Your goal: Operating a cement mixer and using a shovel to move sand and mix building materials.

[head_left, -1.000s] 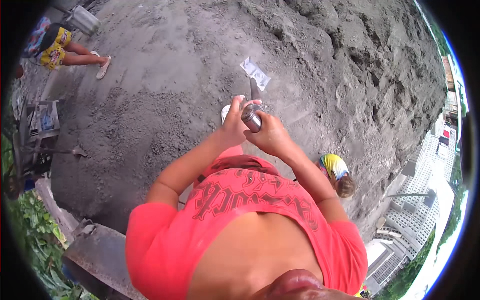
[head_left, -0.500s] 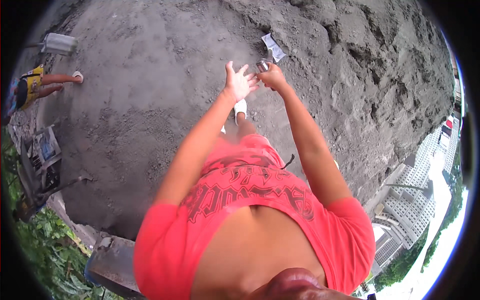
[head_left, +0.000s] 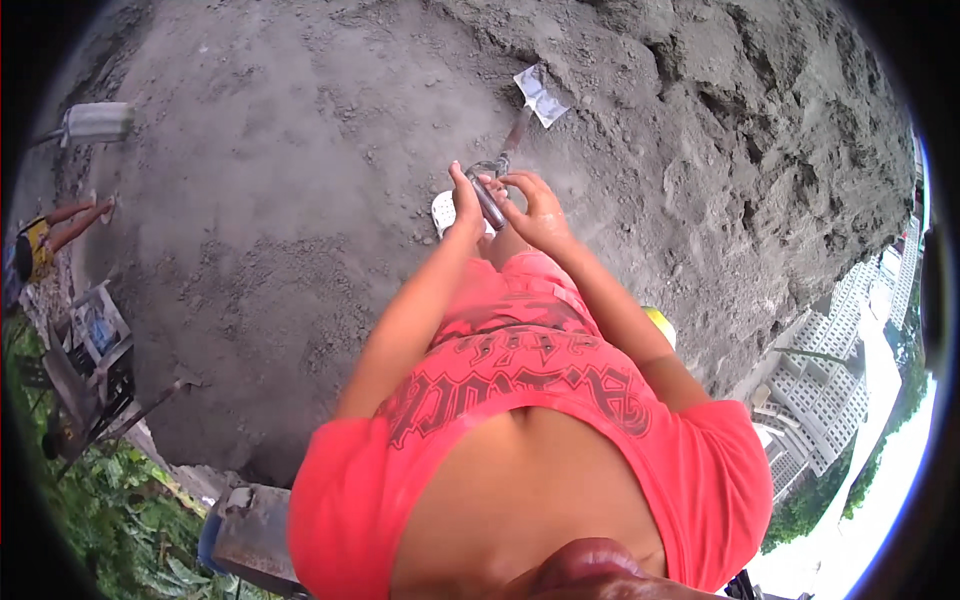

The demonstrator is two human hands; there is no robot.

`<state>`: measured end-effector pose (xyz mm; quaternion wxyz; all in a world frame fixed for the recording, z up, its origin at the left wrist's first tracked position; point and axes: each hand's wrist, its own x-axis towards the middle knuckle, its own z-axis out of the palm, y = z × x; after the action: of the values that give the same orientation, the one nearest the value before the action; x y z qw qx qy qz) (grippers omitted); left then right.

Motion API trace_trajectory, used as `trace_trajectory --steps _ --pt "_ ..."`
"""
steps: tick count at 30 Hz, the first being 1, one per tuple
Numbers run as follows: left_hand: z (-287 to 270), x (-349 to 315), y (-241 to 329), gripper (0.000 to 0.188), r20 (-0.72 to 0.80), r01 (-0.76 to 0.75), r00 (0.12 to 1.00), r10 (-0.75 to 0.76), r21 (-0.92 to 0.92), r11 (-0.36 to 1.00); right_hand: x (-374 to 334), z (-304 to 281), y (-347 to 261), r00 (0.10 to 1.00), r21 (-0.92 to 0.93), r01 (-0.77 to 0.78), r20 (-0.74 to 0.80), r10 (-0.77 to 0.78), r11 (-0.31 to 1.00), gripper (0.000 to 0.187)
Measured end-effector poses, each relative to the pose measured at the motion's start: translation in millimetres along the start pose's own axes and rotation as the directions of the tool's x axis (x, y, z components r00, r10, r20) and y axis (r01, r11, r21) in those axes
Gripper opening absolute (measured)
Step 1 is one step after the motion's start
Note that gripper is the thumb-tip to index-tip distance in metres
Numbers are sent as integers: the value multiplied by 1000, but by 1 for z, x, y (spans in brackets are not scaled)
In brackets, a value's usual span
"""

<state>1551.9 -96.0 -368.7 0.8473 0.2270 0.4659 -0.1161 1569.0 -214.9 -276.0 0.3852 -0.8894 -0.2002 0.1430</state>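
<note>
A shovel [head_left: 519, 130] slants away in front of me, its pale flat blade [head_left: 541, 96] on the grey ground beyond my feet. Its dark grip [head_left: 487, 203] points back toward my body. My left hand [head_left: 466, 203] lies along the grip's left side, thumb up, and appears closed around it, though the grip hides most of its fingers. Just right of the grip is my right hand [head_left: 541, 214], with fingers bent loosely and apart. Its thumb is close to the grip, and whether it touches is unclear. A white perforated clog [head_left: 443, 212] shows below my hands.
A rough grey slope of loose earth [head_left: 740, 160] rises on the right. Something yellow [head_left: 659, 324] sits beside my right forearm. At far left are another person's legs [head_left: 75, 222], a pale shovel blade [head_left: 98, 123] and a cart-like frame [head_left: 95, 340]. Greenery [head_left: 110, 510] grows at lower left.
The shovel grip has swung back toward me, between my hands. My left hand, spread open before, is now against it. My right hand has loosened from the handle. The other person has moved farther left.
</note>
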Motion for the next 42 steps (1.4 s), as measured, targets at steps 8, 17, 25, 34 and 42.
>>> trace_trajectory --steps 8,17,25,34,42 --pt "100 -13 -2 53 -188 -120 977 98 -108 987 -51 -56 94 821 -105 -569 -26 570 815 25" --pt "174 -6 27 56 -158 -59 987 40 -120 991 20 -45 87 823 -169 -546 73 563 821 29" --pt "163 12 46 58 -201 0 979 -29 -141 990 103 -40 114 538 731 -621 660 524 -283 31" --pt "83 107 -20 56 -464 -21 883 -76 -200 980 116 60 190 225 562 -777 668 709 -283 33" --pt "31 134 -36 56 -531 -55 846 -59 -196 979 103 71 195 191 476 -858 646 739 -195 28"
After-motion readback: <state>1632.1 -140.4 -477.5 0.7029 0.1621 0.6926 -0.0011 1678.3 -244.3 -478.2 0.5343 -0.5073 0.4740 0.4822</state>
